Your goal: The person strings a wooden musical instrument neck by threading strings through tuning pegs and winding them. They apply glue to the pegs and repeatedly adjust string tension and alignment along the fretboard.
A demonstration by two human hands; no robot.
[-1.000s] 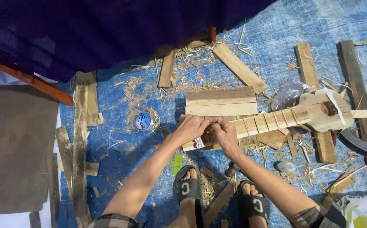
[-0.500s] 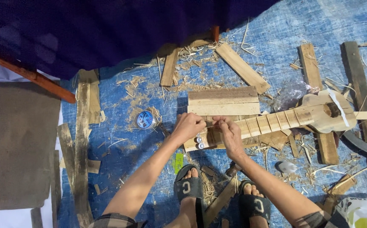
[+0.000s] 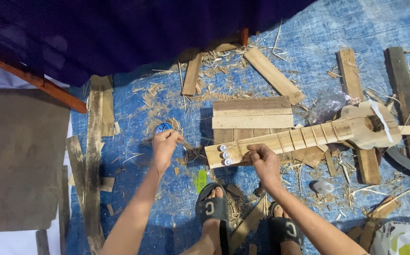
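- Blue tarpaulin (image 3: 134,198): lying over the floor across most of the frame, strewn with shavings and offcuts.
- Dark purple cloth (image 3: 120,33): hanging across the upper left and top centre, with a reddish wooden bar (image 3: 35,82) slanting beneath it.
- Grey board (image 3: 18,160): lying flat at the left edge.
- Pallet-like block of slats (image 3: 252,113): sitting at centre, just above the instrument's neck and partly under it.
- Loose planks: one slanting at top centre (image 3: 273,75), two lying upright at the right (image 3: 351,78), and a long strip (image 3: 94,160) at lower left.
- Dark blade (image 3: 405,163): lying at the right edge, just below the instrument's body.
- White bag (image 3: 403,238): sitting in the lower right corner.
- Black sandals (image 3: 212,210): the wearer's feet resting at bottom centre, below the neck.
- Unfinished wooden stringed instrument (image 3: 304,137): lying flat right of centre, long axis running nearly left to right, rising slightly to the right; headstock with small round pegs pointing left, rounded body with sound hole sitting at the right.
- Right hand (image 3: 261,160): resting on the neck beside the pegs, grip closing narrowly on it; fingertips hidden, so the exact hold cannot be told.
- Left hand (image 3: 164,144): reaching to centre left, well apart from the instrument, grip pinching at a small round blue tin (image 3: 162,127) on the tarpaulin.
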